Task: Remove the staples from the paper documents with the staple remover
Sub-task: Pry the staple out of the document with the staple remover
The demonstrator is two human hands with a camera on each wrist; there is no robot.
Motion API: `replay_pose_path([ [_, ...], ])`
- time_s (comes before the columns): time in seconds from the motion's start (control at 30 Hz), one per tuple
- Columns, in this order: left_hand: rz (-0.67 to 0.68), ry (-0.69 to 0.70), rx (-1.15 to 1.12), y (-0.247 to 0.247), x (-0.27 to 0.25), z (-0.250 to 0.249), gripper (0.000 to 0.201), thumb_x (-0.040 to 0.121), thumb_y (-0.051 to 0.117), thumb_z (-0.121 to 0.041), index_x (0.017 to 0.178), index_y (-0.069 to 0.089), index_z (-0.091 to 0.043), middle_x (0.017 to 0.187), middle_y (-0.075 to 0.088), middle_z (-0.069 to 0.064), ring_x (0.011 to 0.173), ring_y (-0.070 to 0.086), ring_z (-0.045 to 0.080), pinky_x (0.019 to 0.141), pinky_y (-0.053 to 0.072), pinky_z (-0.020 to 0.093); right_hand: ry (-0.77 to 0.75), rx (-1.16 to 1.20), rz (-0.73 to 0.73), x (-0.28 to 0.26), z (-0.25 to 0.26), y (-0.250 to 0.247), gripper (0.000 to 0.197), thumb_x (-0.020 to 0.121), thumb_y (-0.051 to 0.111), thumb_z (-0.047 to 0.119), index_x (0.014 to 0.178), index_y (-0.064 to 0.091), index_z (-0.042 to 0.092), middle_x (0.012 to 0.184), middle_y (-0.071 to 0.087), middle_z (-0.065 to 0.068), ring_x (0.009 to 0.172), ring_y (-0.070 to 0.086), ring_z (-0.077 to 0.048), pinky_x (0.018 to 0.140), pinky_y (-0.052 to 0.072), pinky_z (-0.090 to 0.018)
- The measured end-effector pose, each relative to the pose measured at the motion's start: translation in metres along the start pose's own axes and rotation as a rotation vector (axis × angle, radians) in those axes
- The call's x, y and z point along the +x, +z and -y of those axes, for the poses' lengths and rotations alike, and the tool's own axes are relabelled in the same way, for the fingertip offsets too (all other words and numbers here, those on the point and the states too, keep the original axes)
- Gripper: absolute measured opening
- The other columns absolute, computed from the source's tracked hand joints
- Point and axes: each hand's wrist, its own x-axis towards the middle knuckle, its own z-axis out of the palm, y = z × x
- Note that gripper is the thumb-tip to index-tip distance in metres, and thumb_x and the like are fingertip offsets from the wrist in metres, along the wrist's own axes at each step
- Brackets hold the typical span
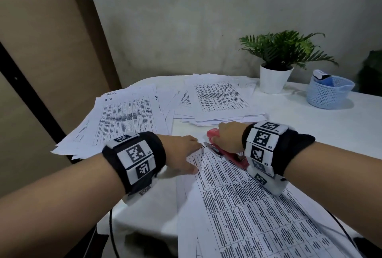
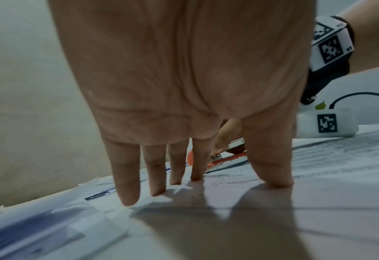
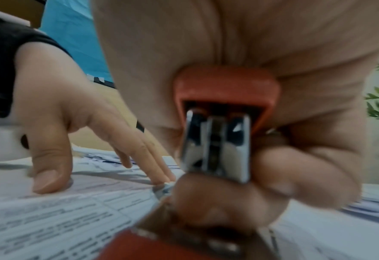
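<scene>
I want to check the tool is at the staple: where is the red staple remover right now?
In the head view the red staple remover sits centre-right, gripped by the right hand at the top corner of the printed document, beside the left hand pressing the page.

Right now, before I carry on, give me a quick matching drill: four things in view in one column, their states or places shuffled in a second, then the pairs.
Things:
1. left hand
2. red staple remover
3. white pot with green fern
4. pale blue woven basket

States or places:
A. gripped by the right hand
B. far right of the table, something blue and white inside
C. fingers straight, pressing the printed table sheet
D. upright beside the far paper stack

Pairs: 1-C, 2-A, 3-D, 4-B
</scene>
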Motion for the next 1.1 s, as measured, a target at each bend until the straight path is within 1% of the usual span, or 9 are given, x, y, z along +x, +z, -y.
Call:
replay_pose_path([
  [0.13, -0.001, -0.013, 0.006, 0.001, 0.004, -0.001, 0.073, 0.090, 0.050, -0.049, 0.149, 0.021, -0.016, 0.155, 0.020, 0.007, 0.135, 0.036, 0.027, 0.108, 0.036, 0.044, -0.036, -0.145, 0.048, 0.007, 0.010, 0.003, 0.039, 0.102, 0.028, 0.023, 0.133, 0.041, 0.004, 0.131, 0.047, -0.016, 0.117, 0.051, -0.029, 0.089, 0.043, -0.033],
  [0.3, 0.051, -0.031, 0.046, -0.002, 0.010, 0.000, 0.073, 0.086, 0.051, -0.051, 0.146, 0.026, -0.018, 0.155, 0.022, 0.005, 0.133, 0.041, 0.025, 0.105, 0.040, 0.046, -0.062, -0.311, 0.037, 0.021, 0.016, 0.008, 0.037, 0.101, 0.033, 0.022, 0.133, 0.042, 0.006, 0.130, 0.047, -0.015, 0.115, 0.052, -0.027, 0.080, 0.040, -0.029],
  [0.4, 0.081, -0.022, 0.043, -0.002, 0.010, 0.002, 0.073, 0.088, 0.050, -0.050, 0.149, 0.018, -0.023, 0.160, 0.006, 0.002, 0.135, 0.041, 0.024, 0.107, 0.038, 0.045, -0.015, -0.199, 0.011, 0.024, 0.012, 0.008, 0.038, 0.100, 0.036, 0.023, 0.134, 0.036, 0.007, 0.132, 0.042, -0.015, 0.117, 0.050, -0.029, 0.086, 0.042, -0.033],
  [0.47, 0.074, -0.026, 0.071, 0.001, 0.011, 0.003, 0.077, 0.091, 0.045, -0.052, 0.151, 0.007, -0.025, 0.160, -0.002, -0.002, 0.139, 0.034, 0.023, 0.109, 0.035, 0.047, 0.006, -0.074, -0.016, 0.025, 0.004, 0.006, 0.038, 0.100, 0.038, 0.026, 0.133, 0.035, 0.008, 0.130, 0.047, -0.012, 0.116, 0.051, -0.027, 0.086, 0.040, -0.031],
  [0.67, 0.102, -0.042, 0.112, 0.003, 0.015, 0.005, 0.081, 0.092, 0.040, -0.054, 0.151, -0.007, -0.025, 0.159, -0.011, -0.006, 0.142, 0.029, 0.022, 0.108, 0.035, 0.049, 0.000, 0.046, -0.031, 0.032, -0.009, 0.005, 0.036, 0.099, 0.037, 0.038, 0.126, 0.037, 0.014, 0.115, 0.058, -0.009, 0.088, 0.050, -0.023, 0.076, 0.036, -0.029],
  [0.8, 0.116, -0.036, 0.134, 0.002, 0.014, 0.001, 0.076, 0.094, 0.041, -0.049, 0.151, -0.003, -0.024, 0.159, -0.011, -0.001, 0.143, 0.026, 0.022, 0.108, 0.034, 0.051, 0.076, 0.007, -0.030, 0.036, 0.002, 0.012, 0.042, 0.099, 0.040, 0.034, 0.130, 0.032, 0.008, 0.122, 0.054, -0.013, 0.110, 0.054, -0.029, 0.082, 0.040, -0.033],
  [0.87, 0.104, -0.028, 0.136, 0.002, 0.012, -0.001, 0.071, 0.095, 0.040, -0.049, 0.151, 0.004, -0.026, 0.160, -0.008, 0.000, 0.144, 0.025, 0.021, 0.109, 0.033, 0.051, 0.120, -0.016, -0.018, 0.036, 0.009, 0.014, 0.046, 0.097, 0.047, 0.028, 0.134, 0.030, 0.006, 0.125, 0.052, -0.013, 0.113, 0.053, -0.030, 0.090, 0.043, -0.035],
  [0.93, 0.108, -0.027, 0.139, 0.002, 0.010, -0.002, 0.070, 0.095, 0.040, -0.049, 0.151, 0.005, -0.026, 0.160, -0.009, 0.000, 0.144, 0.023, 0.021, 0.110, 0.032, 0.051, 0.105, -0.050, -0.017, 0.034, 0.012, 0.013, 0.043, 0.099, 0.043, 0.023, 0.136, 0.030, 0.005, 0.128, 0.047, -0.012, 0.115, 0.052, -0.029, 0.094, 0.043, -0.036],
  [1.1, 0.124, -0.024, 0.144, 0.002, 0.011, -0.001, 0.073, 0.095, 0.042, -0.046, 0.151, 0.001, -0.023, 0.160, -0.010, 0.003, 0.144, 0.024, 0.024, 0.108, 0.034, 0.051, 0.025, -0.238, 0.052, 0.035, 0.016, 0.008, 0.039, 0.099, 0.040, 0.021, 0.136, 0.037, 0.009, 0.132, 0.037, -0.014, 0.116, 0.050, -0.028, 0.076, 0.039, -0.031],
])
